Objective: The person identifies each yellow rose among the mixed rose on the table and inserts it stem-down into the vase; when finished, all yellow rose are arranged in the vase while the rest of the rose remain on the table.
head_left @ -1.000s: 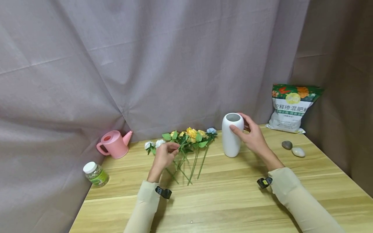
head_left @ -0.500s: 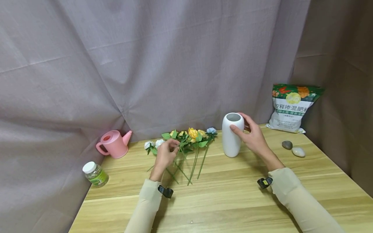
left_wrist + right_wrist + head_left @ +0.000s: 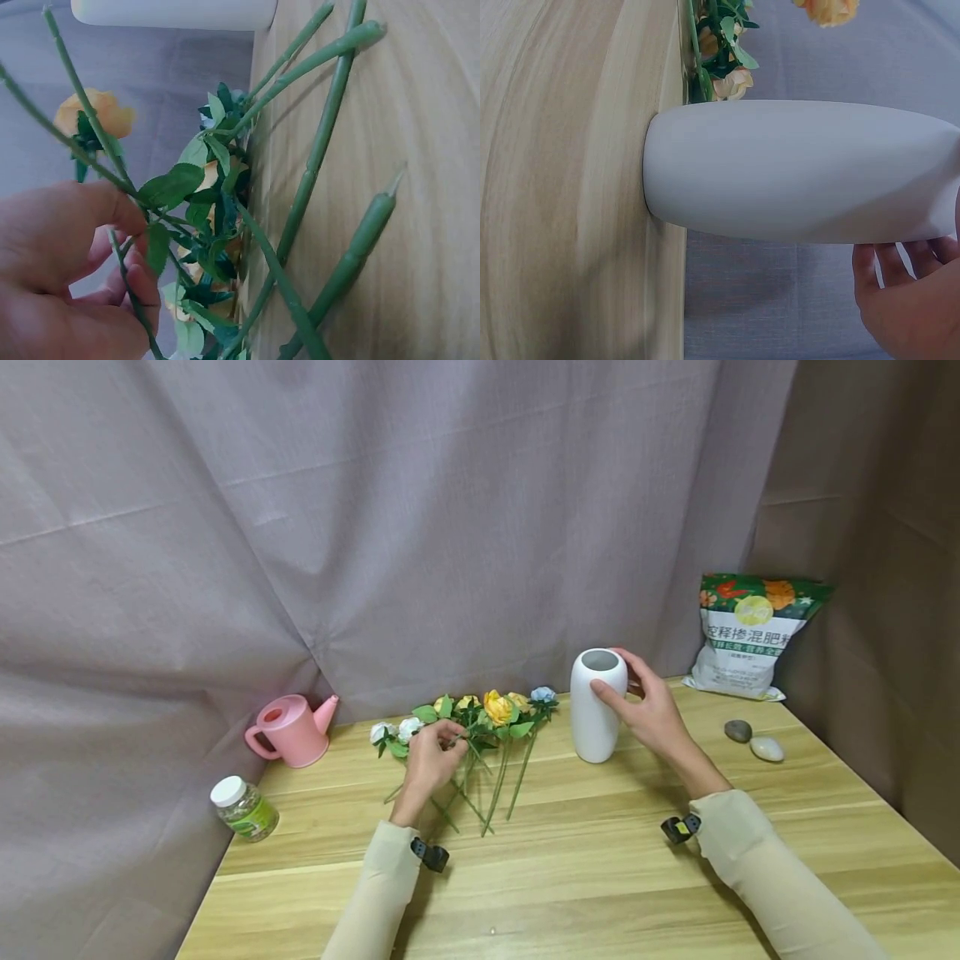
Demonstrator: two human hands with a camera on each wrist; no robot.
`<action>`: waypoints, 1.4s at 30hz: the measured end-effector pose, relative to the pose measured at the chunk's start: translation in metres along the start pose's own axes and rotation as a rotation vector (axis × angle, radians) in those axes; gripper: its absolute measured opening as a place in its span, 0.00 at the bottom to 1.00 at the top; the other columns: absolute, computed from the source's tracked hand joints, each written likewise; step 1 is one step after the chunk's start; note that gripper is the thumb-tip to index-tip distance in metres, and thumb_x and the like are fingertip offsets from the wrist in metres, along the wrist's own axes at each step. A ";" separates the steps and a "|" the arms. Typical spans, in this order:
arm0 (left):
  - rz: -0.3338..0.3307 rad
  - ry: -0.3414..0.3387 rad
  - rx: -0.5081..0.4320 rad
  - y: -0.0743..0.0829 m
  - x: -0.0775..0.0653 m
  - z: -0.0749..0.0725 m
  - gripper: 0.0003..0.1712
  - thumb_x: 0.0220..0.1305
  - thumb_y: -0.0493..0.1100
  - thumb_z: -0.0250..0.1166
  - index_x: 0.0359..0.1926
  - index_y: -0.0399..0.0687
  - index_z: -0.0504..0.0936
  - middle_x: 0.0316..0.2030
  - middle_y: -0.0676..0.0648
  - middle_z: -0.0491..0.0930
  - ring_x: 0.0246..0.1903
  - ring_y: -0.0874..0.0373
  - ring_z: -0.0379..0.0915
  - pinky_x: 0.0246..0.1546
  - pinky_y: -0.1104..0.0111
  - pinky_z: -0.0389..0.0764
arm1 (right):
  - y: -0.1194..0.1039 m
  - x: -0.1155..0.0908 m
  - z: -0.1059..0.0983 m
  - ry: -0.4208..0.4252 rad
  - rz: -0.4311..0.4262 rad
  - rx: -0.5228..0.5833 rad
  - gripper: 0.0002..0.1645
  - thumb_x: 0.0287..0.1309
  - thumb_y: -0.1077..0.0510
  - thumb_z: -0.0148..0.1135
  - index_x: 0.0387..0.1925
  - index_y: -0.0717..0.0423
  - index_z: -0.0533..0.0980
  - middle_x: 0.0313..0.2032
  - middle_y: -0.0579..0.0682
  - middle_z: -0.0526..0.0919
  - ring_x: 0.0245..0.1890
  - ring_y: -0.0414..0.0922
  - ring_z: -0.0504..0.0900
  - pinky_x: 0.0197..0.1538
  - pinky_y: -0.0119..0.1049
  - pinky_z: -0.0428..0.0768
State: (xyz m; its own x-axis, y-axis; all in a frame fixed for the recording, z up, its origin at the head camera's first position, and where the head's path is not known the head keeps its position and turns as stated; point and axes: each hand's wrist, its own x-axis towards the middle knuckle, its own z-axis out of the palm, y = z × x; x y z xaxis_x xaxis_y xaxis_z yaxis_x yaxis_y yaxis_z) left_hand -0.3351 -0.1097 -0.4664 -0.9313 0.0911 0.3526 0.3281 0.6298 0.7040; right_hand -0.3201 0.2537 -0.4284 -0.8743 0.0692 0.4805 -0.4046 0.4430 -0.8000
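Several flowers with green stems lie in a bunch on the table, with white, yellow and blue heads. My left hand [image 3: 437, 758] is over the bunch. Its thumb and fingers [image 3: 112, 217] pinch a leafy green flower stem [image 3: 97, 161]. A yellow flower [image 3: 94, 116] stands off from the others in the left wrist view; which head belongs to the pinched stem is unclear. To the right, a white vase [image 3: 596, 714] stands upright on the table. My right hand [image 3: 651, 710] holds it near the rim, thumb in front and fingers [image 3: 889, 266] behind its side.
A pink watering can [image 3: 294, 731] and a lidded jar [image 3: 247, 810] are at the left. At the right back stands a printed bag [image 3: 746, 639], with a dark stone [image 3: 738, 731] and a pale stone [image 3: 767, 748] before it. A grey curtain [image 3: 450, 527] hangs behind the table.
My left hand has shifted slightly to the right over the flowers, and the stem in its fingers has moved a little with it. The right hand stays on the vase, which has not moved.
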 end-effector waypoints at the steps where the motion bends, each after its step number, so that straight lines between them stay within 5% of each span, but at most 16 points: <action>1: -0.002 0.010 -0.009 0.001 0.000 0.000 0.08 0.58 0.38 0.68 0.39 0.54 0.87 0.31 0.53 0.84 0.30 0.62 0.77 0.33 0.69 0.79 | 0.000 0.000 0.000 0.002 0.000 -0.001 0.39 0.64 0.42 0.67 0.73 0.37 0.63 0.62 0.50 0.77 0.61 0.45 0.74 0.65 0.51 0.74; 9: 0.021 0.102 -0.051 0.004 0.004 -0.001 0.08 0.55 0.37 0.69 0.38 0.48 0.88 0.29 0.51 0.83 0.26 0.61 0.76 0.30 0.72 0.78 | -0.002 -0.001 -0.002 0.010 -0.004 -0.008 0.37 0.64 0.40 0.66 0.72 0.33 0.65 0.61 0.47 0.77 0.60 0.46 0.75 0.63 0.43 0.75; 19: 0.046 0.139 -0.098 0.005 0.004 0.001 0.13 0.50 0.33 0.68 0.39 0.47 0.86 0.28 0.51 0.80 0.24 0.63 0.73 0.26 0.75 0.75 | 0.001 0.000 -0.003 0.009 -0.005 0.010 0.39 0.64 0.42 0.67 0.73 0.37 0.64 0.62 0.50 0.77 0.61 0.49 0.75 0.65 0.51 0.74; 27: 0.074 0.185 -0.243 0.005 0.009 -0.009 0.15 0.52 0.29 0.68 0.42 0.46 0.85 0.30 0.44 0.80 0.24 0.59 0.69 0.24 0.75 0.69 | 0.002 0.001 -0.003 0.012 -0.004 0.015 0.39 0.63 0.43 0.67 0.72 0.37 0.64 0.62 0.50 0.77 0.61 0.46 0.75 0.64 0.51 0.74; 32: 0.054 0.127 -0.357 0.005 0.015 -0.017 0.12 0.61 0.35 0.70 0.45 0.51 0.85 0.37 0.47 0.84 0.35 0.59 0.78 0.35 0.74 0.76 | 0.001 0.000 -0.003 0.014 -0.013 0.015 0.37 0.63 0.42 0.67 0.71 0.33 0.65 0.61 0.47 0.78 0.59 0.43 0.75 0.64 0.48 0.75; 39: 0.071 0.009 -0.418 0.043 0.012 -0.044 0.13 0.68 0.35 0.65 0.52 0.35 0.83 0.47 0.34 0.84 0.49 0.41 0.82 0.54 0.48 0.82 | 0.000 0.000 0.000 0.010 -0.026 0.022 0.37 0.63 0.42 0.67 0.71 0.34 0.66 0.61 0.47 0.78 0.59 0.43 0.76 0.63 0.44 0.76; 42: 0.077 0.003 -0.407 0.051 0.017 -0.048 0.14 0.68 0.36 0.66 0.52 0.36 0.83 0.47 0.36 0.84 0.49 0.42 0.83 0.57 0.48 0.81 | 0.000 -0.001 0.001 0.010 -0.030 0.025 0.38 0.63 0.42 0.68 0.72 0.36 0.66 0.61 0.47 0.78 0.59 0.44 0.76 0.62 0.46 0.76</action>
State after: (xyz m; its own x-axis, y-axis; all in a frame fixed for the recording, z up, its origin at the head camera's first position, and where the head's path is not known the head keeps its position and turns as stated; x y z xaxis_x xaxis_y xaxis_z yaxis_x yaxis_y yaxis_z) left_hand -0.3265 -0.1128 -0.3948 -0.9012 0.1232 0.4156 0.4335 0.2648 0.8614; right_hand -0.3195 0.2527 -0.4287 -0.8589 0.0646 0.5080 -0.4376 0.4228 -0.7936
